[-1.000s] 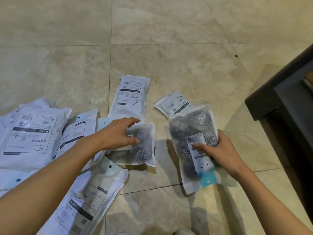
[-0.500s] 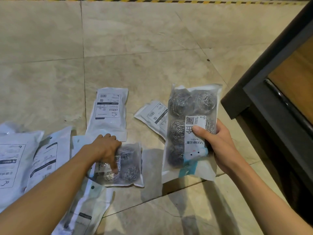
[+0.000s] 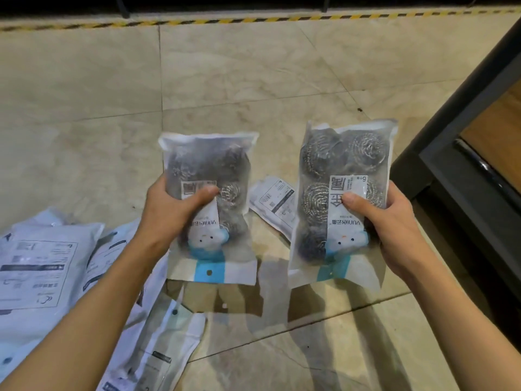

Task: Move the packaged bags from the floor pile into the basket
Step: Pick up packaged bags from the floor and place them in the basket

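Note:
I hold two clear bags of steel-wool scourers upright above the tiled floor. My left hand [image 3: 172, 210] grips the left scourer bag [image 3: 210, 170] at its left side, thumb across the label. My right hand [image 3: 392, 221] grips the right scourer bag [image 3: 338, 165] from its right edge, thumb on the white label. Both bags hang with their blue hanger tabs at the bottom. The pile of white packaged bags [image 3: 42, 266] lies on the floor at the lower left. One more white bag [image 3: 272, 198] lies flat between the two held bags. No basket is in view.
A dark frame or cabinet [image 3: 462, 153] with a wooden panel rises at the right edge. A yellow-and-black striped line [image 3: 253, 20] runs along the far floor edge. Beige floor tiles [image 3: 225, 80] stretch ahead of the bags.
My left hand has lifted its scourer bag off the floor and stood it upright. The right bag has risen a little. The view has tilted up, showing the striped line.

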The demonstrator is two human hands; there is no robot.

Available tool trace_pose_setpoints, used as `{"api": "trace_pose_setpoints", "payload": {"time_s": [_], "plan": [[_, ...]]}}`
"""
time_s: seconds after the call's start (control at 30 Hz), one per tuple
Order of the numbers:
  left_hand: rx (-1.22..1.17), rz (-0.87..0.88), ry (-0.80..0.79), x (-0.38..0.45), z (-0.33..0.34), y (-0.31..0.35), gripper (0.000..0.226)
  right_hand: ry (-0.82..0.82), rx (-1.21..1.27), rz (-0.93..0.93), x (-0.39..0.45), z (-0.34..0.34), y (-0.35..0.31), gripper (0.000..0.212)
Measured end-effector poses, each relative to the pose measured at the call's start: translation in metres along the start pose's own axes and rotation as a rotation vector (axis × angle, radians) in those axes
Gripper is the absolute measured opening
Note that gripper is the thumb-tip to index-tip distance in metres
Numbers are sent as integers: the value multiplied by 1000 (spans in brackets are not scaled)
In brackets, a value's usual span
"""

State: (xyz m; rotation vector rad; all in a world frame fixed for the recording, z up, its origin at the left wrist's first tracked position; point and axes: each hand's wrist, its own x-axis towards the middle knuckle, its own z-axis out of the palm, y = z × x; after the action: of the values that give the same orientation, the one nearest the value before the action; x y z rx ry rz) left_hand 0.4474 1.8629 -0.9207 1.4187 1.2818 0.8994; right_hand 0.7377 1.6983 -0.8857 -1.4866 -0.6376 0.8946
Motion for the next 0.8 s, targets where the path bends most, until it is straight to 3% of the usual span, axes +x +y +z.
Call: {"api": "trace_pose_setpoints", "payload": {"time_s": [0.13,0.43,0.6,0.8], "plan": [[-203,15,155,-6,-21,45,21,-28,-15,-29,-1,15,-23,55],[-184,18,173,-43,-71,165,16,-76,-39,-1,-20,58,-120,37],[-133,-42,170,-70,-104,281,18,-71,-60,50,-51,63,-237,34],[-94,-81,153,-98,-143,467,19,-72,-67,72,-91,63,-424,36]]}}
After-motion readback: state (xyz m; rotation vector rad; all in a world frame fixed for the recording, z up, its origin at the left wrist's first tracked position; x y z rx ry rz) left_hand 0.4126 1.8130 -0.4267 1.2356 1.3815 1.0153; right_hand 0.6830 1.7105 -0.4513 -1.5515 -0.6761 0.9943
